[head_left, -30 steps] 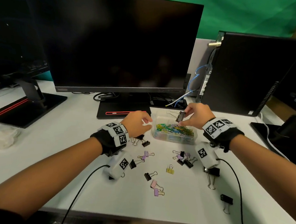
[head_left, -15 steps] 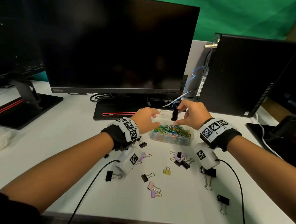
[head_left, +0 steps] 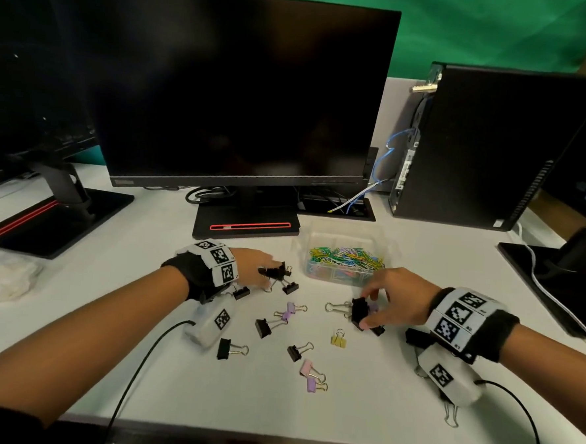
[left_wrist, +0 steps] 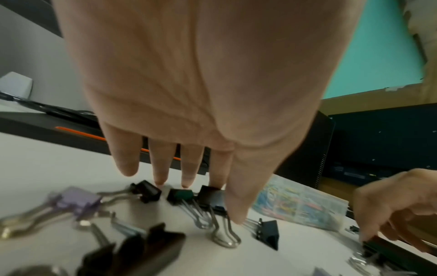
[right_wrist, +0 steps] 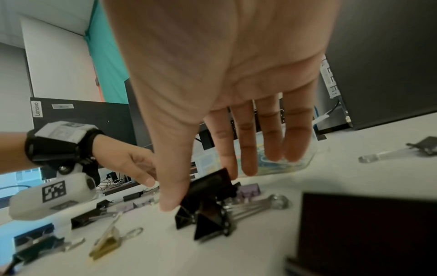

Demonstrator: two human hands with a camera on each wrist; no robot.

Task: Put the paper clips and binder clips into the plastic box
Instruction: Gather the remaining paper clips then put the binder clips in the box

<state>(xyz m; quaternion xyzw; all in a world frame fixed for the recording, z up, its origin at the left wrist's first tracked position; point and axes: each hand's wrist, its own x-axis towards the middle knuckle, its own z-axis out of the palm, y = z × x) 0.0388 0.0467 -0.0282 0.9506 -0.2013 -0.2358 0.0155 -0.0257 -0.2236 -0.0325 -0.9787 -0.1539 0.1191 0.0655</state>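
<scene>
The white desk (head_left: 395, 382) had binder clips (head_left: 264, 326) scattered all over the front, mostly black plus a few purple, pink and one yellow (head_left: 338, 340). Behind them sat a clear plastic box (head_left: 336, 274) of paper clips, a monitor stand (head_left: 247, 223) and a PC tower (head_left: 488, 148).

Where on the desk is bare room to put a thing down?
Bare desk lies left of the left hand, between the monitor base and the tissue. Also bare: right of the box, before the computer. Crowded: the middle, where binder clips lie between the left and right hand.
</scene>
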